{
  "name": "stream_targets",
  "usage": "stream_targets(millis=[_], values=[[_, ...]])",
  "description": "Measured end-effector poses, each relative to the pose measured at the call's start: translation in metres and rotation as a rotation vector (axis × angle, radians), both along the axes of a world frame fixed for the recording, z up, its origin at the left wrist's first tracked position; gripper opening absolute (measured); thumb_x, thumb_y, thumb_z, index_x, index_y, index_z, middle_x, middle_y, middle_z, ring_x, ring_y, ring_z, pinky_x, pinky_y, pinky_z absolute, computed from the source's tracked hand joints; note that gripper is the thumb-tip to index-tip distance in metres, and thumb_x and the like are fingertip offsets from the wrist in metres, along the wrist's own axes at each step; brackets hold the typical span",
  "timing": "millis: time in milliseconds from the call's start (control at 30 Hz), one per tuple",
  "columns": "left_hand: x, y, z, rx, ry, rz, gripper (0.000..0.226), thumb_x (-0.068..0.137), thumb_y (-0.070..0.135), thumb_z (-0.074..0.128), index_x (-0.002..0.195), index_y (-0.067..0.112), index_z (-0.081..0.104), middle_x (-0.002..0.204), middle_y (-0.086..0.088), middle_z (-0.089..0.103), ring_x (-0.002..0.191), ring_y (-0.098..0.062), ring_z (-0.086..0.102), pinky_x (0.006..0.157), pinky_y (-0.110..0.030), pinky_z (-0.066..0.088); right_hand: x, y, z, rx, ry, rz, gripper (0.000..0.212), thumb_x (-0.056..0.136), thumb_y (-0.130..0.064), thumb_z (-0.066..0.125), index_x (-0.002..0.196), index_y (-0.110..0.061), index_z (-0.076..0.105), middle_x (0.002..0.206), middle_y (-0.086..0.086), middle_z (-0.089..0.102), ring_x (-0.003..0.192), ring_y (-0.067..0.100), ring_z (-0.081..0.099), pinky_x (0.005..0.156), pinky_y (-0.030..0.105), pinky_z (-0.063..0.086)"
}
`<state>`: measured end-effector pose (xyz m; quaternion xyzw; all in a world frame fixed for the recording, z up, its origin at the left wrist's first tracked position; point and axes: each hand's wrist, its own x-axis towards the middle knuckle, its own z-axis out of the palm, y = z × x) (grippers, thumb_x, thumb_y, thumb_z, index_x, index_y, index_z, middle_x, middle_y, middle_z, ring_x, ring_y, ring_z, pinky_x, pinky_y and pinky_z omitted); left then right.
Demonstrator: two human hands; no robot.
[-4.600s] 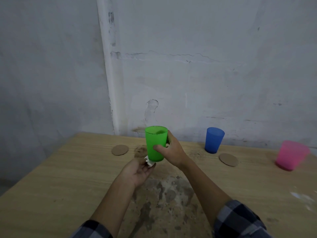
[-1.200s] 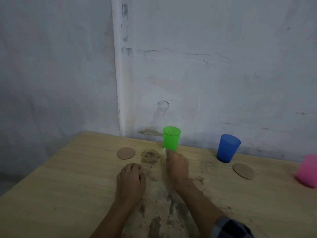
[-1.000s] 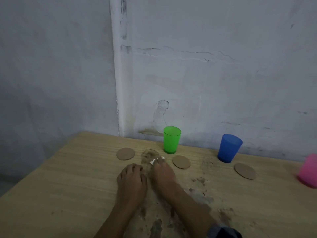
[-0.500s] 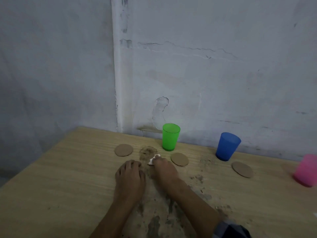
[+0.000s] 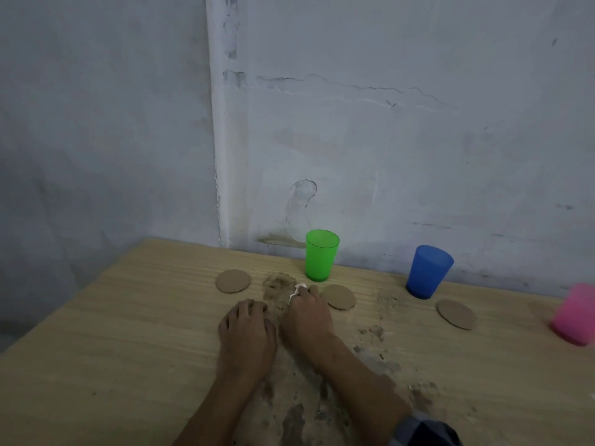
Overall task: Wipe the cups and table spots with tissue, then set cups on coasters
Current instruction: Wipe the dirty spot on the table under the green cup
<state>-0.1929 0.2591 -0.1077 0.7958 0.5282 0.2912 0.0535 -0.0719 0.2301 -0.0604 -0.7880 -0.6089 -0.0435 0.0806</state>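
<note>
Spot-wiping is in hand: the right hand (image 5: 307,318) pinches the tissue (image 5: 297,289) onto the dark spot (image 5: 277,286) on the tabletop (image 5: 128,349), the left hand (image 5: 246,334) lies flat and empty at its nine o'clock, and next the green cup (image 5: 322,256) at one o'clock probably needs setting on the coaster (image 5: 340,296).

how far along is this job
Done: nothing shows finished. In hand: the right hand presses a white tissue wad on the dark table spot; left hand rests flat. To do: green plastic cup, blue plastic cup and pink plastic cup stand off the round cardboard coasters.
</note>
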Motion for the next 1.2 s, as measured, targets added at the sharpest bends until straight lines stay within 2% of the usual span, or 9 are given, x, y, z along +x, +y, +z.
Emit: stream_targets(millis=[233, 367, 533, 667, 800, 933, 1033, 1100, 1200], values=[[0.001, -0.003, -0.003, -0.013, 0.014, 0.002, 0.04, 0.08, 0.034, 0.035, 0.097, 0.021, 0.069, 0.106, -0.004, 0.066, 0.098, -0.028, 0.062, 0.082, -0.043, 0.048, -0.008, 0.027, 0.004, -0.087, 0.062, -0.025, 0.046, 0.095, 0.001, 0.037, 0.14, 0.011, 0.038, 0.151, 0.04, 0.015, 0.14, 0.043, 0.028, 0.114, 0.042, 0.03], [0.0, 0.0, -0.001, -0.001, 0.022, 0.007, 0.037, 0.078, 0.034, 0.039, 0.095, 0.022, 0.069, 0.105, -0.004, 0.067, 0.097, -0.029, 0.063, 0.08, -0.043, 0.049, -0.011, 0.041, 0.016, -0.036, 0.166, 0.063, 0.038, 0.093, 0.006, 0.041, 0.131, 0.011, 0.046, 0.142, 0.035, 0.038, 0.132, 0.042, 0.039, 0.106, 0.043, 0.035], [-0.002, 0.003, -0.002, -0.005, 0.029, 0.005, 0.037, 0.079, 0.035, 0.039, 0.098, 0.023, 0.068, 0.109, -0.003, 0.066, 0.102, -0.028, 0.061, 0.084, -0.043, 0.048, 0.007, 0.044, 0.003, 0.092, 0.268, 0.054, 0.023, 0.085, -0.002, 0.051, 0.104, -0.007, 0.063, 0.106, 0.013, 0.066, 0.103, 0.033, 0.058, 0.073, 0.034, 0.042], [0.001, 0.004, -0.003, -0.018, 0.028, 0.012, 0.035, 0.08, 0.033, 0.043, 0.102, 0.023, 0.068, 0.112, -0.003, 0.065, 0.106, -0.026, 0.059, 0.087, -0.043, 0.046, 0.009, 0.054, 0.011, 0.049, 0.263, 0.023, 0.026, 0.089, 0.001, 0.048, 0.108, -0.002, 0.066, 0.114, 0.019, 0.061, 0.109, 0.033, 0.056, 0.085, 0.036, 0.046], [0.002, 0.001, -0.001, -0.021, 0.038, 0.017, 0.029, 0.077, 0.028, 0.053, 0.1, 0.021, 0.069, 0.111, -0.005, 0.066, 0.104, -0.028, 0.061, 0.085, -0.043, 0.048, 0.016, 0.067, 0.02, 0.081, 0.277, -0.007, 0.022, 0.085, 0.005, 0.048, 0.098, 0.004, 0.067, 0.107, 0.024, 0.064, 0.101, 0.034, 0.061, 0.075, 0.036, 0.047], [0.003, 0.001, 0.002, -0.003, 0.013, 0.015, 0.032, 0.076, 0.03, 0.047, 0.097, 0.021, 0.069, 0.108, -0.004, 0.067, 0.1, -0.028, 0.062, 0.083, -0.042, 0.048, 0.021, 0.083, 0.017, 0.117, 0.262, 0.007, 0.021, 0.085, 0.009, 0.049, 0.095, 0.002, 0.066, 0.11, 0.02, 0.06, 0.099, 0.031, 0.059, 0.08, 0.036, 0.048], [0.001, 0.001, 0.003, 0.002, 0.028, 0.022, 0.034, 0.077, 0.03, 0.044, 0.099, 0.021, 0.068, 0.11, -0.004, 0.066, 0.103, -0.027, 0.061, 0.085, -0.042, 0.047, 0.015, 0.092, 0.011, 0.023, 0.237, 0.124, 0.02, 0.078, 0.007, 0.05, 0.074, -0.01, 0.058, 0.086, 0.018, 0.06, 0.078, 0.027, 0.05, 0.067, 0.034, 0.04], [0.0, 0.0, 0.003, -0.004, 0.042, 0.019, 0.039, 0.077, 0.032, 0.039, 0.098, 0.018, 0.068, 0.108, -0.006, 0.067, 0.101, -0.029, 0.062, 0.083, -0.043, 0.049, 0.015, 0.094, 0.008, -0.014, 0.235, 0.204, 0.024, 0.073, 0.006, 0.059, 0.08, -0.011, 0.074, 0.086, 0.015, 0.07, 0.081, 0.03, 0.06, 0.07, 0.036, 0.051], [0.001, -0.001, 0.004, -0.001, 0.03, 0.024, 0.04, 0.077, 0.032, 0.038, 0.097, 0.018, 0.069, 0.107, -0.006, 0.067, 0.1, -0.029, 0.063, 0.083, -0.043, 0.049, 0.022, 0.099, 0.008, 0.032, 0.246, 0.192, 0.028, 0.076, 0.003, 0.064, 0.098, -0.008, 0.077, 0.099, 0.015, 0.075, 0.092, 0.031, 0.068, 0.08, 0.039, 0.057]])
